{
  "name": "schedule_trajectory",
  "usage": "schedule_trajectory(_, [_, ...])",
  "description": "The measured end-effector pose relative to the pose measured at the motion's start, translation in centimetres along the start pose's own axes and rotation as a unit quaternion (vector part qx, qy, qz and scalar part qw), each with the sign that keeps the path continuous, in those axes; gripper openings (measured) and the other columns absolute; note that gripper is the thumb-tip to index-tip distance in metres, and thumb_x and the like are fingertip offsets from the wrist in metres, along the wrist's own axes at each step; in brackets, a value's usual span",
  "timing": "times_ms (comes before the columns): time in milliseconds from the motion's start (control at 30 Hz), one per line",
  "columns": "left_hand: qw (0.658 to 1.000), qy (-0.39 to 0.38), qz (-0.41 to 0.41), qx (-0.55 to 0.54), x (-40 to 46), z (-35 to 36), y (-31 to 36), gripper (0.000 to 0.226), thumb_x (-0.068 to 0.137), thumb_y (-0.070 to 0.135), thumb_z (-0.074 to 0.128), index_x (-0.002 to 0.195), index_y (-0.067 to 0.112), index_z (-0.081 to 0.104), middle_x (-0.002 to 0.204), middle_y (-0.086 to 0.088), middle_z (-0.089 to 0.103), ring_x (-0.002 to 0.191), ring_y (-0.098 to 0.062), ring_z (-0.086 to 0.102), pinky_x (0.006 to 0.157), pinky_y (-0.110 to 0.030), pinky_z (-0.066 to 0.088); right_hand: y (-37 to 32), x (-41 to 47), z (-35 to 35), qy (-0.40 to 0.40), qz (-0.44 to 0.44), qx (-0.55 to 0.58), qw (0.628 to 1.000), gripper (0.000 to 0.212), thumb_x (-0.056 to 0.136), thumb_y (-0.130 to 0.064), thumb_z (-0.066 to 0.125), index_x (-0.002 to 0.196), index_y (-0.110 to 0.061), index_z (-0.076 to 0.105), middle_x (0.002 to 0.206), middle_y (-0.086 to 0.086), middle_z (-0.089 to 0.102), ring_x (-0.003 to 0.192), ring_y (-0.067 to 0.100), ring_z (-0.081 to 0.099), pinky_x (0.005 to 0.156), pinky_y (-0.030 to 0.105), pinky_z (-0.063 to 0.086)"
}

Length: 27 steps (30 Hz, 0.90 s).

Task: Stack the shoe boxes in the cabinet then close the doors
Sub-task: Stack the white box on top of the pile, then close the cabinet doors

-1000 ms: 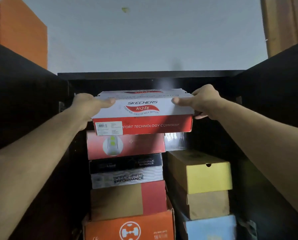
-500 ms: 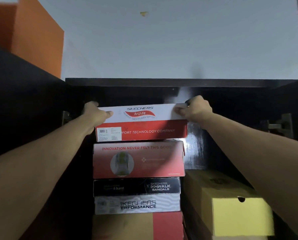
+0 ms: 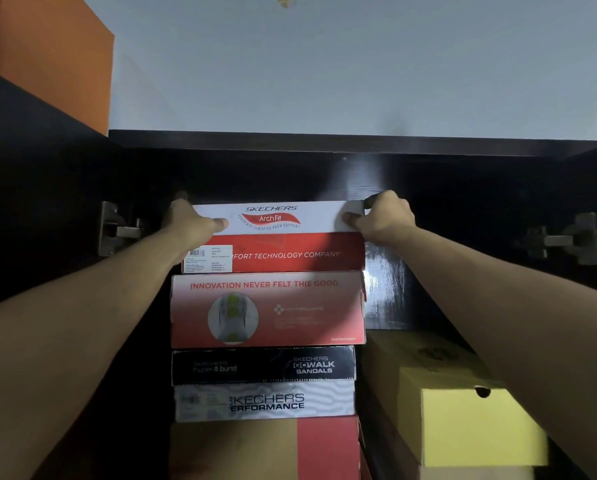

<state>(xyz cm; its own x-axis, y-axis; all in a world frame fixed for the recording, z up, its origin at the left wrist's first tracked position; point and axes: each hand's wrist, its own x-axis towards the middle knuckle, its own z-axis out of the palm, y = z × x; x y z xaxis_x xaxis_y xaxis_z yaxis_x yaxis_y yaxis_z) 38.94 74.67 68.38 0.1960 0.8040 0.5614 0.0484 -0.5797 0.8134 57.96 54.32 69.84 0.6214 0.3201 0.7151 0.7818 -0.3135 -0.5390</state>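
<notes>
Our fingers (image 3: 354, 216) curl over both upper corners of the white-and-red Skechers box (image 3: 273, 237), the left hand (image 3: 186, 220) clamped on its left end and the right hand (image 3: 383, 216) on its right, thumbs pressed to the front face. A second ago we held this box out in front of the cabinet (image 3: 325, 143), proud of the pile; now it sits deeper, close under the cabinet top, its base resting on the red box (image 3: 266, 308) that heads the left stack. We judge the placing nearly done: we need only square it up and let go. The yellow box (image 3: 474, 424) tops the lower right stack, so more boxes may follow before we close the doors, which are out of view.
</notes>
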Motion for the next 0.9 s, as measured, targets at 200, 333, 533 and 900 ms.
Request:
schedule_trajectory(200, [0.984,0.059,0.109,0.13,-3.3,0.9,0.3,0.09,0.077,0.022,0.079,0.149,0.01,0.026,0.146,-0.016,0.037,0.133,-0.034,0.038,0.103,-0.045,0.041,1.0,-3.2,-1.6,-0.013,-0.003,0.007,1.0,0.05,0.08,-0.038,0.075,0.115,-0.005,0.063,0.106,0.01,0.065,0.097,0.029,0.066,0.086,0.037,0.055])
schedule_trajectory(333, [0.969,0.034,0.181,0.164,-8.4,1.8,0.8,0.074,0.077,0.027,0.078,0.138,0.006,0.042,0.141,-0.017,0.044,0.135,-0.032,0.033,0.109,-0.04,0.032,2.6,-7.1,-4.4,-0.039,0.0,0.015,0.999,0.053,0.081,-0.04,0.076,0.109,0.003,0.064,0.09,0.014,0.071,0.076,0.029,0.073,0.07,0.045,0.061])
schedule_trajectory(533, [0.954,-0.126,0.22,0.16,-19.9,3.4,0.4,0.079,0.079,0.035,0.076,0.145,0.018,0.037,0.148,-0.004,0.042,0.133,-0.028,0.041,0.11,-0.048,0.034,5.4,-16.8,-10.5,-0.081,0.048,0.028,0.995,0.025,0.085,-0.032,0.073,0.094,-0.01,0.066,0.092,0.009,0.07,0.074,0.02,0.072,0.066,0.033,0.061])
schedule_trajectory(900, [0.875,-0.416,0.215,0.12,-40.1,-0.1,-2.1,0.077,0.071,0.045,0.08,0.135,0.016,0.05,0.132,-0.006,0.056,0.108,-0.021,0.061,0.082,-0.03,0.049,7.0,-37.0,-20.3,-0.118,0.231,-0.004,0.966,0.039,0.086,-0.026,0.072,0.11,0.005,0.067,0.096,0.022,0.073,0.078,0.025,0.066,0.075,0.039,0.058])
